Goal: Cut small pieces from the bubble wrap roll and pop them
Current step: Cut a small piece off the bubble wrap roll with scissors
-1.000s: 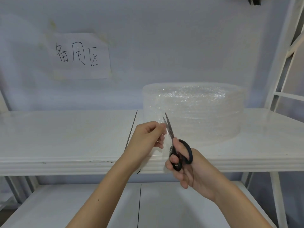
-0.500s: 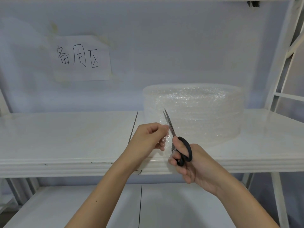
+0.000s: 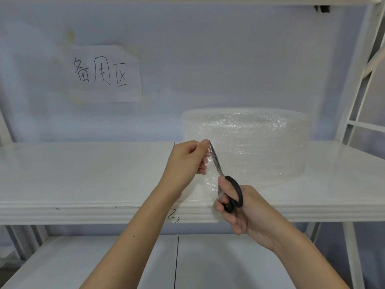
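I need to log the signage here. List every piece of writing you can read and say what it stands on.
"备用区": handwritten in black on the paper sheet taped to the wall.
A black scribble on the front edge of the shelf: not readable as a character.
No other text is visible.

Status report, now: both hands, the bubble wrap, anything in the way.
Left hand pinches the loose wrap end. Right hand grips black-handled scissors, blades at the pinched edge. Bubble wrap roll stands on the white shelf. Nothing seen blocking.
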Demonstrator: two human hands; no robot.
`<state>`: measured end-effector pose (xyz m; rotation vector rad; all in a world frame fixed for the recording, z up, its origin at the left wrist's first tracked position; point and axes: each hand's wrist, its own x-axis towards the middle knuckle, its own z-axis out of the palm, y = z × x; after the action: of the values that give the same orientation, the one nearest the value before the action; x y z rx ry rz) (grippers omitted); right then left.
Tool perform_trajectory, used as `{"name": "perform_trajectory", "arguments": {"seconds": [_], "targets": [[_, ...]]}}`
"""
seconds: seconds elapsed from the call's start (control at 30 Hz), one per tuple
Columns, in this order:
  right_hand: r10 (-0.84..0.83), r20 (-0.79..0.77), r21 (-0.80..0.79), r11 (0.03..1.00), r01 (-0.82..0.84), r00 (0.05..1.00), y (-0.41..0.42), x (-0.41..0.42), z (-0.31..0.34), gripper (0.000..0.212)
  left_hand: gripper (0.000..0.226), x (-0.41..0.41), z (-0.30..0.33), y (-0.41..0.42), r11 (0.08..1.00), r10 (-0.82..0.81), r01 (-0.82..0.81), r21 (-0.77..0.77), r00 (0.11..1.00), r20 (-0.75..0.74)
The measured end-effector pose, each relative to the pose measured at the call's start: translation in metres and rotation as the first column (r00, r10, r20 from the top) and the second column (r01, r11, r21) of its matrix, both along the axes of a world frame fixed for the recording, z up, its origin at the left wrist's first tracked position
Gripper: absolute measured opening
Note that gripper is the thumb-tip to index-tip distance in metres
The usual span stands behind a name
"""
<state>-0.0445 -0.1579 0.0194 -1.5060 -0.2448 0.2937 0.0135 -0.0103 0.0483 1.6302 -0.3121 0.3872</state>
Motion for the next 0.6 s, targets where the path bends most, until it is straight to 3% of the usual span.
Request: {"name": "perform_trajectory", "arguments": {"seconds": [0.27, 0.6], "targets": [[0.066, -0.018, 0.013, 0.998, -0.066, 0.998, -0.001, -0.002, -0.002, 0.051, 0.046, 0.005, -0.009, -0.007, 0.999, 0.04, -0.04, 0.034, 0.999, -0.004], [0.008, 0.046, -0.034, 0.999, -0.007, 0.999, 0.001, 0.004, 0.006, 0.05, 0.05, -0.001, -0.016, -0.01, 1.0, -0.004, 0.003, 0.007, 0.999, 0.054]]}}
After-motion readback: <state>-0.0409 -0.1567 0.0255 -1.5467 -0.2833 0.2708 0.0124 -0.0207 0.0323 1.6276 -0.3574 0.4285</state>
